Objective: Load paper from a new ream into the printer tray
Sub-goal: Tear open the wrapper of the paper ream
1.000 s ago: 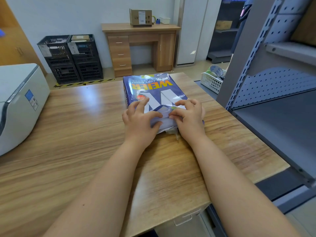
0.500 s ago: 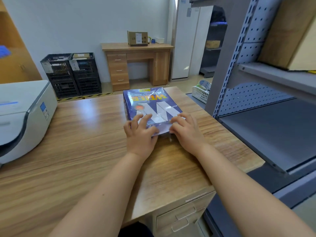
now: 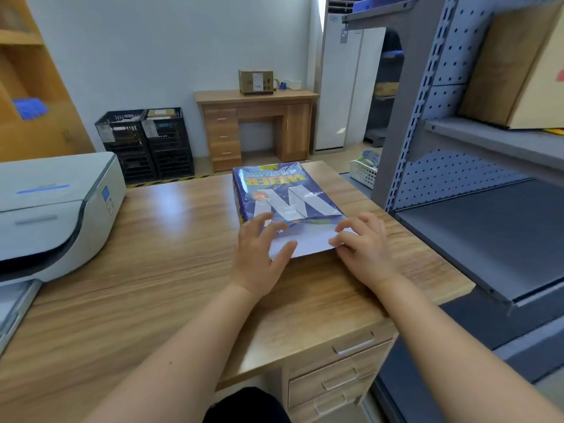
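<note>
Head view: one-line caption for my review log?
Left hand resting on and right hand pinching the opened near end of a blue paper ream on a wooden desk, printer at left.

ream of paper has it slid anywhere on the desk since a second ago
No. The ream lies where it did: its far end still sits at the far edge of the desk. Only the camera view has shifted.

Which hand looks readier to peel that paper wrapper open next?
Probably the right hand: it pinches the corner of the white flap, while the left hand lies flat on the ream.
</note>
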